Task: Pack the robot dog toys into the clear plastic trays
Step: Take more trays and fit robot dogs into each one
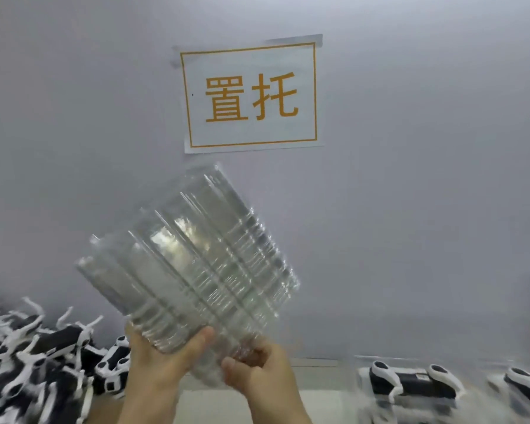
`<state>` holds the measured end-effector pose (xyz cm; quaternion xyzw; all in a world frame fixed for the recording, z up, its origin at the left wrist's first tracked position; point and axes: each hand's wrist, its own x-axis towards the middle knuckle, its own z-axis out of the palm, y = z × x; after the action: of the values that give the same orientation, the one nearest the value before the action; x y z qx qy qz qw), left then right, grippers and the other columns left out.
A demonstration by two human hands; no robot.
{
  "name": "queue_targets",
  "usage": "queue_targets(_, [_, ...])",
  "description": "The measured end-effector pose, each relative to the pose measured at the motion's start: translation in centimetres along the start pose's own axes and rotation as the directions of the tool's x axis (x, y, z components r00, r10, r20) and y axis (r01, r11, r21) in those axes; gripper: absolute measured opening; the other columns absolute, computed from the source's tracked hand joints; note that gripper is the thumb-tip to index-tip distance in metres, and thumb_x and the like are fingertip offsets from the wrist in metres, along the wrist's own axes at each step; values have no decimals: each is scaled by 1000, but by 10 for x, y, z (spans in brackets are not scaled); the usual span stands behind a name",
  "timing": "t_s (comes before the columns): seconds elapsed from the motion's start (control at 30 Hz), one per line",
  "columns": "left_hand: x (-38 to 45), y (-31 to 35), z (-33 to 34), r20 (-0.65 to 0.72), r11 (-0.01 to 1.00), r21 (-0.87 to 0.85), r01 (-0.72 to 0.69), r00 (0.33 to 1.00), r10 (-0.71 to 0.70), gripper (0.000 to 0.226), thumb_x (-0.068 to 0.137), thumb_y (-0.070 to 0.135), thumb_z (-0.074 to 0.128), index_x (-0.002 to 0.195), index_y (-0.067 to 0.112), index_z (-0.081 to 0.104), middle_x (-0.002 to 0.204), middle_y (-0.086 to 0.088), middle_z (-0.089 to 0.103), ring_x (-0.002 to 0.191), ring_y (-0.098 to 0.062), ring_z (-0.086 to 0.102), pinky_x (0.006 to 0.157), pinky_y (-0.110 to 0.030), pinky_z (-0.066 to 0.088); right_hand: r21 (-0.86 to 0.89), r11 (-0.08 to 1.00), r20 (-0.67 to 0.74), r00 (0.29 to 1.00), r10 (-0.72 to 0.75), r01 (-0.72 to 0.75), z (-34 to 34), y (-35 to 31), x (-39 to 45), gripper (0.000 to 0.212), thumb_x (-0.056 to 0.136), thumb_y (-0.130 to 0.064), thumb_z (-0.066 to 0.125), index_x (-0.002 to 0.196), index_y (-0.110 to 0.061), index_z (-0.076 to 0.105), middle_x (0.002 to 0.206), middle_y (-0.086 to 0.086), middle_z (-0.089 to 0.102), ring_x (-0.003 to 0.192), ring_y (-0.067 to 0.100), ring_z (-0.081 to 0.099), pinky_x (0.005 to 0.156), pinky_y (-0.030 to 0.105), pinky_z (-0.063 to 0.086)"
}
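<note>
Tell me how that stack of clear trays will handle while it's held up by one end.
The stack of clear plastic trays is probably light: the left hand and right hand hold it aloft by its lower edge alone. Thin, see-through walls suggest it flexes and dents easily. The glossy nested layers may slide apart.

Taped paper sign [251, 94] on grey wall [410, 148]
</note>
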<state>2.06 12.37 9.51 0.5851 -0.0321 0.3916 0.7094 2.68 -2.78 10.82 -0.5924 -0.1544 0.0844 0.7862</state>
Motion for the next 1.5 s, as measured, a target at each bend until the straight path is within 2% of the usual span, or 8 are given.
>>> queue_targets(0.13, [-3,-28,-33,1,988,-63,142,990,-142,118,18,37,103,124,25,54,109,-18,70,99,-40,69,89,-62,52,-129,945,50,949,310,-302,0,18,-6,32,85,-16,78,114,-13,64,115,11,68,102,21,68,80,36,60])
queue_targets(0.37, [-14,-66,-23,131,941,135,311,936,-328,113,47,-16,84,141,26,38,112,-3,67,84,-12,70,57,-9,52,-27,915,-232,892,387,-404,-31,40,4,48,87,-26,76,129,-11,58,118,13,65,101,31,66,94,46,54])
queue_targets(0.57, [6,-87,-8,446,906,262,332,791,-419,138,47,-1,97,154,36,17,145,6,51,124,-16,59,96,-31,53,13,882,-352,824,445,-471,-34,68,6,32,82,-21,81,105,-4,67,105,16,69,95,33,67,99,45,49])
queue_targets(0.7, [19,-106,-4,368,913,275,300,845,-388,97,60,3,92,142,28,47,134,9,62,128,-14,56,102,-30,49,-23,910,-407,835,370,-415,-37,67,8,10,90,-21,71,95,-19,63,83,6,66,61,19,65,65,29,55])
queue_targets(0.8, [12,-115,0,166,933,264,243,942,-292,49,82,-6,72,115,28,61,118,5,69,112,-12,62,75,-12,53,-266,885,-450,861,236,-382,-41,72,10,23,92,-38,63,106,-20,56,103,2,63,97,21,67,95,34,53])
queue_targets(1.07, [26,-46,37,293,686,594,-420,907,302,73,84,15,75,144,33,37,145,26,36,140,-3,30,113,-31,27,-462,873,-531,837,-131,-156,-42,62,20,18,88,-12,63,97,-22,50,90,-2,61,77,6,58,62,15,36])
queue_targets(1.23, [58,-10,93,637,307,747,-590,767,-75,53,89,55,61,137,39,48,139,17,52,134,-5,38,106,-31,17,-398,917,-614,739,-279,16,-32,58,37,44,90,-10,64,127,-18,41,115,-3,44,97,15,56,83,30,45])
queue_targets(1.5, [75,-18,109,648,484,693,-534,756,-95,9,90,14,64,89,20,70,68,24,61,79,-2,54,87,-33,47,-637,771,-545,701,-461,12,-38,86,40,74,89,-16,70,153,-11,33,128,-1,32,102,14,34,87,24,33])
